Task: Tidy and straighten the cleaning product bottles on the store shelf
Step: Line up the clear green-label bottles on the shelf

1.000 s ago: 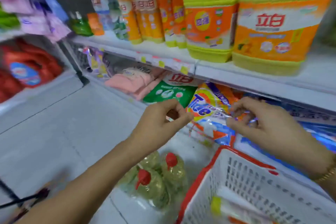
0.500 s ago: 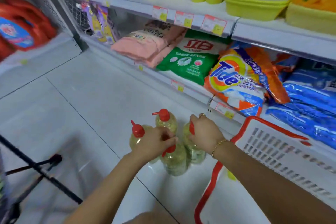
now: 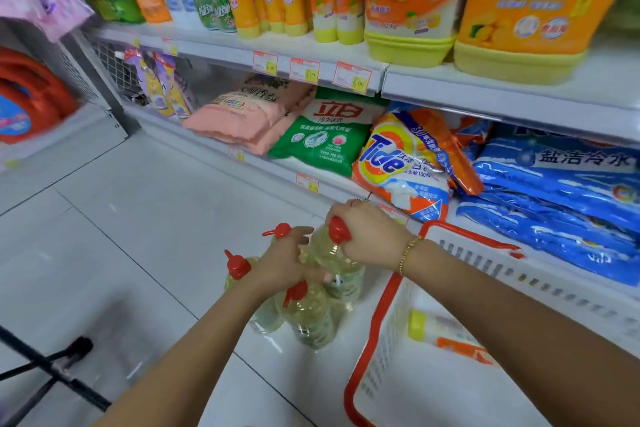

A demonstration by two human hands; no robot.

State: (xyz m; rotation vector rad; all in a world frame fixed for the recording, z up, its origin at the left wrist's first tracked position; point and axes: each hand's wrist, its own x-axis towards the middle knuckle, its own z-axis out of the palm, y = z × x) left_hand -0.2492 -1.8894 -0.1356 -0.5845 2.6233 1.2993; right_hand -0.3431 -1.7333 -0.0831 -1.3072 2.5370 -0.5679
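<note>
Head view, down at the aisle floor: the right hand (image 3: 372, 236) is clamped round the red-capped neck of a clear plastic bottle of pale yellow liquid (image 3: 330, 255), and the left hand (image 3: 282, 262) curls its fingers round that bottle's side. Three matching red-capped bottles (image 3: 306, 317) crowd the white floor tiles just beneath, touching it. Close on the right sits a white slatted basket with a red rim (image 3: 389, 302), a yellow-capped bottle (image 3: 438, 329) lying inside. On the bottom shelf lie an orange-and-white bag marked "Tide" (image 3: 398, 163), a green bag reading 立白 (image 3: 325, 135) and blue bags reading 盐洁冷水 (image 3: 561, 184). Above, on the white upper shelf (image 3: 485, 90), stand orange-and-yellow jugs labelled 立白 (image 3: 533, 10) and 奇强 (image 3: 412, 0).
</note>
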